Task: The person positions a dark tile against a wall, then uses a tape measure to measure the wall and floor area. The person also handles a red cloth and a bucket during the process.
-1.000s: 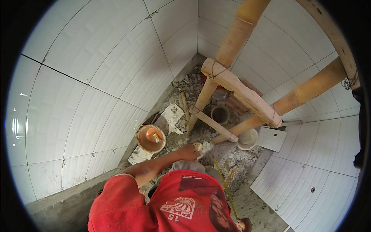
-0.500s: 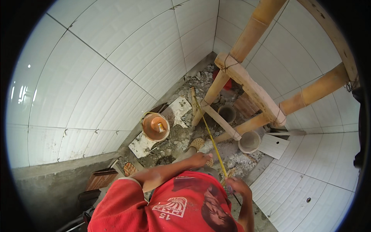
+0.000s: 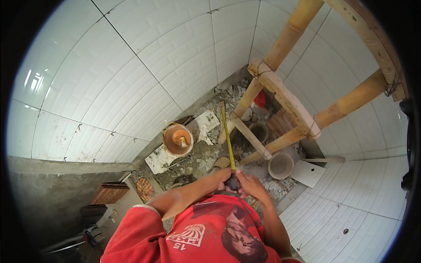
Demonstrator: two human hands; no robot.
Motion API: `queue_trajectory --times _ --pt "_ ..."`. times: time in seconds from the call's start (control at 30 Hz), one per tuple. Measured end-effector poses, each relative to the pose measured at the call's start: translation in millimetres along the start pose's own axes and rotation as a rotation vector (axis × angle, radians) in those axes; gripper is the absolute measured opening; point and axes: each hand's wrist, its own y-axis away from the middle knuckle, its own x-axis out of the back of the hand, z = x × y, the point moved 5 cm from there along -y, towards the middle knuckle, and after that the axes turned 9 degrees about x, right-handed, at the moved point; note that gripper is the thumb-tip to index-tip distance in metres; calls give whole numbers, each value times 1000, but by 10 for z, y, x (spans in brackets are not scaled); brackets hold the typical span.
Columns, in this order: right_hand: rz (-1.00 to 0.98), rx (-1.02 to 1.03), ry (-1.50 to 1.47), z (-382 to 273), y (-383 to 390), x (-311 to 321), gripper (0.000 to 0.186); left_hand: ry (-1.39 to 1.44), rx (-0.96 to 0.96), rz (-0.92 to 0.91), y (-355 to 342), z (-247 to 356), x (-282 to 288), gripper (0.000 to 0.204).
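A tape measure with a dark case is held between my two hands, close in front of my red shirt. Its yellow blade runs out away from me to the rubble beside the bamboo frame's foot. My left hand is closed at the case's left side, near the mouth of the blade. From the right, my right hand grips the same case, thumb by the blade. The fingers partly hide the case.
A bamboo and timber scaffold stands ahead on the right. An orange-stained bucket sits left of the blade, a grey bucket right of it. Broken rubble covers the floor. White tiled walls close in the space.
My right hand has brought the tape case up and left to meet my left hand. The blade now runs straighter ahead, with a shorter length out. The view has shifted slightly.
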Motion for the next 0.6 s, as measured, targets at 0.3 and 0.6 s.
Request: queue_trajectory --times 0.3,0.6 --pt "442 365 485 -568 494 904 51 88 -56 156 337 74 555 27" --pt "1351 1066 1168 -2957 1463 2247 38 -266 -298 456 1059 709 1131 27"
